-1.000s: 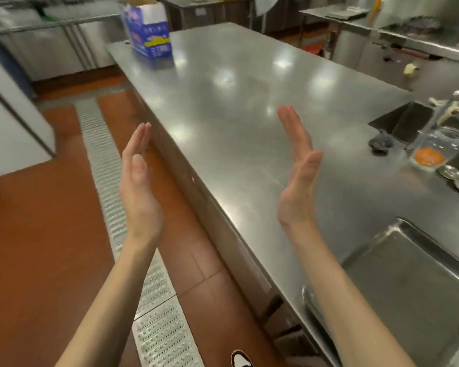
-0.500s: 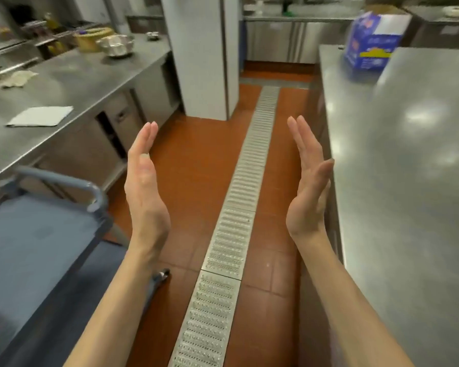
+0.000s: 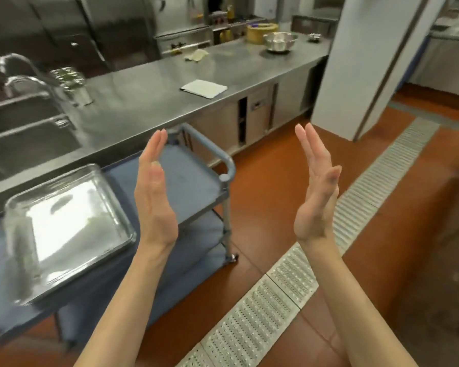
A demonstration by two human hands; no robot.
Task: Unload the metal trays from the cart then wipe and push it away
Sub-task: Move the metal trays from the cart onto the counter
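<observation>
On top shelf of grey-blue plastic cart (image 3: 188, 176): shiny rectangular metal tray (image 3: 66, 229), near end | left hand (image 3: 155, 200), right hand (image 3: 316, 192): raised, fingers straight, palms facing, empty | beside cart: long steel counter (image 3: 149, 102).

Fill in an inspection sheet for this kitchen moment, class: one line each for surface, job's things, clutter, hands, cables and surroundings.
Surface: the blue cart has its top shelf partly bare at the handle end.
Job's things: one metal tray lies on the cart's top shelf, not yet unloaded.
Clutter: a folded white cloth, a crumpled rag and a metal bowl sit on the steel counter behind the cart.
Hands: left hand and right hand are raised, fingers straight, palms facing, holding nothing.
Cables: nothing seen.
Surroundings: sink with taps at left, white pillar, floor drain grate across red tiles.
</observation>
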